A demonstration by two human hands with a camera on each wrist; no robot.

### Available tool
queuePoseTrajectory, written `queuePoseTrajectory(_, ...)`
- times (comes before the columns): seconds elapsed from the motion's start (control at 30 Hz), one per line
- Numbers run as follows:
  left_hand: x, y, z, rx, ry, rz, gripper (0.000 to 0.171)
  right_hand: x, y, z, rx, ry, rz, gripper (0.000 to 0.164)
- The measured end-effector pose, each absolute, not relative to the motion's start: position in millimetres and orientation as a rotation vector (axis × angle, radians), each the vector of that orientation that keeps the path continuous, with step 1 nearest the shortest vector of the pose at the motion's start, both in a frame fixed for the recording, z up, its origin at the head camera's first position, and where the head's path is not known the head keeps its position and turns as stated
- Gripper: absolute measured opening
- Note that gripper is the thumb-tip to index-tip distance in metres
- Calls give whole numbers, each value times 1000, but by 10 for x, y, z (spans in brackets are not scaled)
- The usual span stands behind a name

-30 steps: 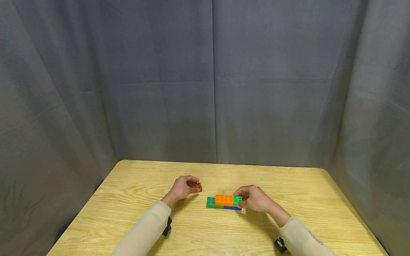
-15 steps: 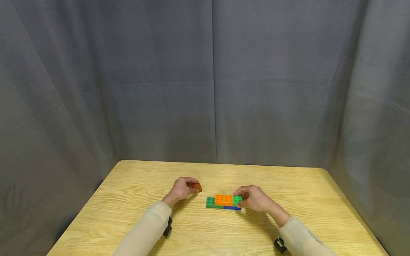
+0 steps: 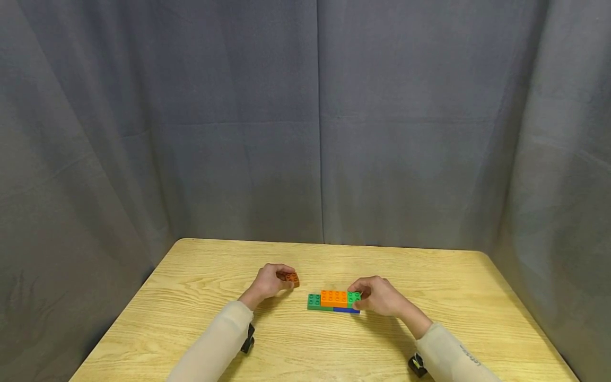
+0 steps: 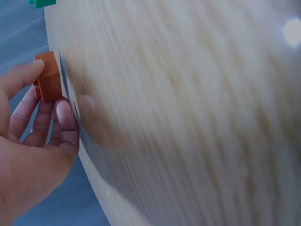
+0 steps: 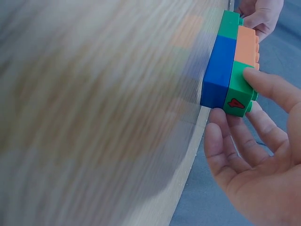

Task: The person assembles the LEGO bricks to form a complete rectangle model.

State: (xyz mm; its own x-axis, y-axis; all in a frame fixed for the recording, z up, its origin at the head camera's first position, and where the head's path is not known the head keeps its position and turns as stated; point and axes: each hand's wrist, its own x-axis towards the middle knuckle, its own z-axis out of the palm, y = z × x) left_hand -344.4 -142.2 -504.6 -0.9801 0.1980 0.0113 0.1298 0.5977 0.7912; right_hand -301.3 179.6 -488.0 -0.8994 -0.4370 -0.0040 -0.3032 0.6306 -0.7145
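Observation:
My left hand (image 3: 268,281) pinches a reddish-brown toy building brick (image 3: 293,279) between thumb and fingers, low over the table. To its right lies a two-layer block of joined bricks. Its lower layer has a dark green brick (image 3: 313,301) on the left and a blue brick (image 5: 218,70) on the right. On top sit an orange brick (image 3: 333,298) and, at the right end, a bright green brick (image 3: 354,297). My right hand (image 3: 379,296) grips that bright green brick, thumb on its near side. A red mark (image 5: 235,102) shows on its end face.
The wooden table (image 3: 315,345) has rounded far corners. Grey curtains (image 3: 238,132) hang behind it and at both sides. A dark wrist camera (image 3: 418,365) hangs under the right cuff, another (image 3: 248,339) under the left.
My left hand has drifted very slightly left with the reddish-brown brick, which has turned a little. The right hand and the joined bricks stay where they were.

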Motion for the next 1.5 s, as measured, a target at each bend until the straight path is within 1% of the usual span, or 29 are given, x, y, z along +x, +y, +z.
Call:
queuePoseTrajectory(0.4, -3412, -1461, -4962, 277, 2693, 1416, 32, -3012, 1801, -4867, -631, 2680, -1115, 31)
queuePoseTrajectory(0.63, -3341, -1457, -4888, 282, 2631, 1459, 35, -3002, 1805, -4863, -638, 2677, -1106, 31)
queuePoseTrajectory(0.93, -3268, -1411, -4812, 386, 2617, 1429, 34, -3010, 1794, -4858, -629, 2687, -1104, 30)
queuePoseTrajectory(1.23, -3186, -1338, -4755, 500, 2605, 1375, 37, -3004, 1794, -4855, -630, 2684, -1101, 30)
queuePoseTrajectory(1.5, -3159, -1252, -4742, 578, 2623, 1323, 33, -3009, 1790, -4852, -618, 2675, -1115, 30)
